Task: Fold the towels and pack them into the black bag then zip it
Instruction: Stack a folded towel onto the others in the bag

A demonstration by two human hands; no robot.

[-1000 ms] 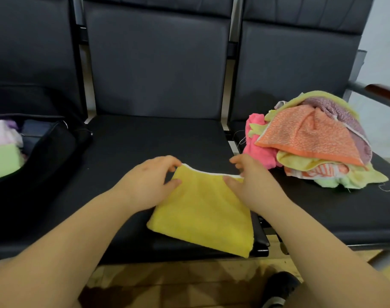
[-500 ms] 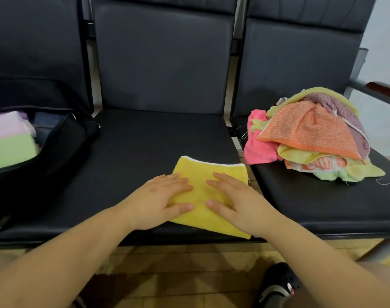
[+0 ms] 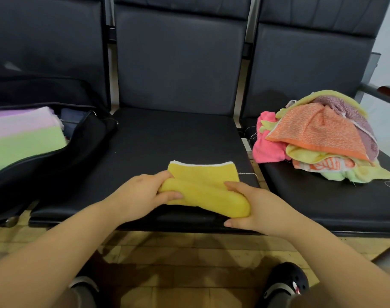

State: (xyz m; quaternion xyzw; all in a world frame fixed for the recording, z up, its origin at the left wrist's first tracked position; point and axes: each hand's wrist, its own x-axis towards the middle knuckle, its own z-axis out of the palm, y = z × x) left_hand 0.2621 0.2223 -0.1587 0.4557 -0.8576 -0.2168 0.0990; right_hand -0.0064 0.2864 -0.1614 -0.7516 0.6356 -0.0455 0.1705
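While both hands pinch the near fold of the small yellow terry towel (image 3: pixel 202 185) at the front edge of the black padded seat (image 3: pixel 167 138), left hand (image 3: pixel 143 192) and right hand (image 3: pixel 254 207) curled round it, a loose grip could let the fold spring open or slide floorward.

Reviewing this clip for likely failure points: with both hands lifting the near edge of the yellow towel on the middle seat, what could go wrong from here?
1. The yellow towel sits at the seat's front edge; the left hand and right hand grip only the lifted fold, so it may slide off to the floor.
2. The fold looks uneven and could turn out crooked.
3. The black bag already holds folded towels, while the unfolded pile is large, so zipping may get tight.
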